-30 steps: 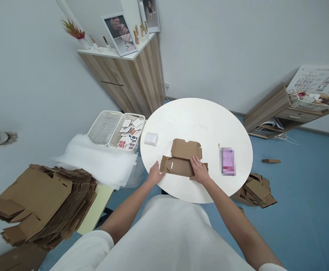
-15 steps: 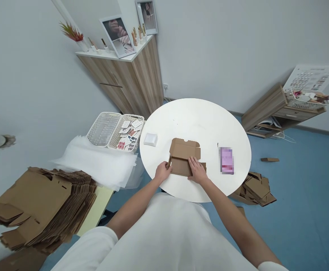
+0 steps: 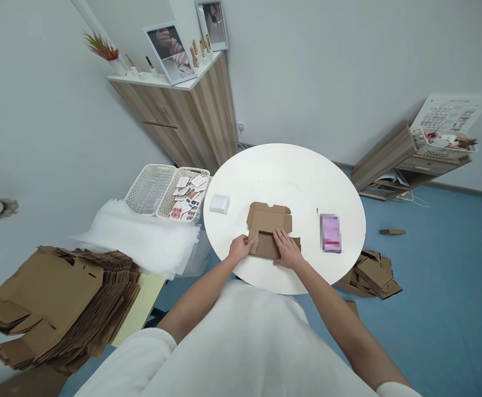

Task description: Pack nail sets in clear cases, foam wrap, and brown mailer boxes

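A brown cardboard box blank (image 3: 269, 220) lies partly folded on the round white table (image 3: 290, 171), near its front edge. My left hand (image 3: 240, 248) grips the blank's left flap, which now stands folded up. My right hand (image 3: 285, 248) lies flat on the blank's front panel with its fingers stretched out, pressing it down. The blank's back panel with a tab notch lies flat beyond my hands.
A small white pad (image 3: 219, 203) and a pink phone (image 3: 331, 233) lie on the table. Two white baskets (image 3: 169, 190) sit left on white foam sheets (image 3: 142, 237). A stack of flat blanks (image 3: 59, 298) is at far left; cardboard scraps (image 3: 373, 273) lie on the floor right.
My left hand has moved right and folded the blank's left flap up and inward. My right hand has stayed pressed on the front panel.
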Action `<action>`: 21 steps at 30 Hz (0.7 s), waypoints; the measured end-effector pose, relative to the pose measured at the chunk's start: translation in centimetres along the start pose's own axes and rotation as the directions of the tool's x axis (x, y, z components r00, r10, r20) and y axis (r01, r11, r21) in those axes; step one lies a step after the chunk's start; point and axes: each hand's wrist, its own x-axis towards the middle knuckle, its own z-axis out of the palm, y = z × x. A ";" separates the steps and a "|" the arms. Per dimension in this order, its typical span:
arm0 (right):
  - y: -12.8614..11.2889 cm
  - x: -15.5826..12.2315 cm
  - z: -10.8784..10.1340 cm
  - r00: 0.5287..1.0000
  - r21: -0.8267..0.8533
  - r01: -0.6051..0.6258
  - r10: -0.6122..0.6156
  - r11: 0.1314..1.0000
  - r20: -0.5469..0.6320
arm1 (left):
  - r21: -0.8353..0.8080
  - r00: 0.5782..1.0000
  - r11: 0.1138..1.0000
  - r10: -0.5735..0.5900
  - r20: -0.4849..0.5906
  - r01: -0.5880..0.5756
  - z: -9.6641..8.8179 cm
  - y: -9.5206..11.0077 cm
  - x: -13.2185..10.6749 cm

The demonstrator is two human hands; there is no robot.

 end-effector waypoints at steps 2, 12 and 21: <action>-0.1 -0.1 0.0 1.000 -0.005 0.005 -0.005 1.000 0.007 | 0.064 1.000 0.998 -0.001 0.021 -0.001 0.0 -0.1 0.0; -0.9 -0.5 -0.5 1.000 -0.016 -0.002 0.003 1.000 0.029 | 0.303 0.999 0.953 -0.026 0.027 0.017 0.3 0.3 0.4; -0.6 -0.3 -1.0 0.999 -0.006 0.005 -0.005 1.000 0.039 | 0.234 0.955 0.928 0.262 0.141 -0.289 -1.6 -0.6 -1.3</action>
